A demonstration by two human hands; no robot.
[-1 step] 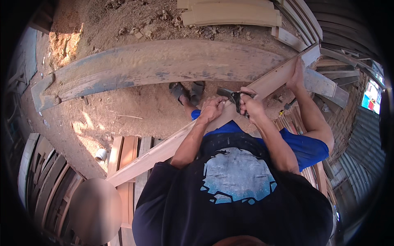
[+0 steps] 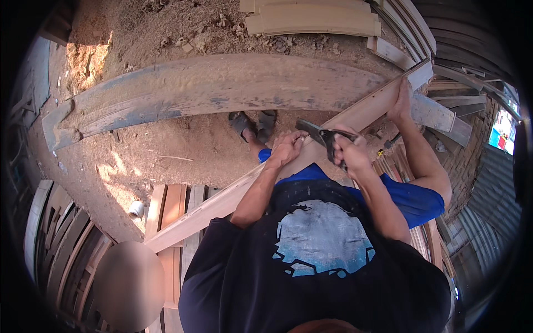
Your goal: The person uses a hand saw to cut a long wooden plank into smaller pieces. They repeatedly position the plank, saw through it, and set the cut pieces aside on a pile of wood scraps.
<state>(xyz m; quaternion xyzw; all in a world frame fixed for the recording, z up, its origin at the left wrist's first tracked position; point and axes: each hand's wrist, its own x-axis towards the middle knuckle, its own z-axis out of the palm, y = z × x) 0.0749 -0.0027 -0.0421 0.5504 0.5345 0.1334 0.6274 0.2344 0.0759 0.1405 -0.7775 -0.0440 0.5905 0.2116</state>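
Note:
A long pale wooden board (image 2: 363, 111) runs slantwise across my lap, from the lower left up to the right. My left hand (image 2: 287, 146) is closed on the board's edge near its middle. Just right of it, my right hand (image 2: 352, 154) grips the dark handle of a handsaw (image 2: 311, 129). The saw's blade points left over the board, its tip close to my left fingers. Whether its teeth are in the wood is hard to see. My bare right foot (image 2: 398, 105) presses against the board farther up.
A broad, dusty timber beam (image 2: 222, 86) lies across the ground ahead, under the board's far end. Stacked planks (image 2: 316, 16) lie at the top, with more planks (image 2: 175, 208) at lower left. A white cup-like object (image 2: 136, 209) sits on the dirt. Corrugated sheeting (image 2: 491, 188) stands at right.
My right hand has drawn the handsaw back to the right and slightly down, so more of its blade shows. My left hand and the board have stayed in place.

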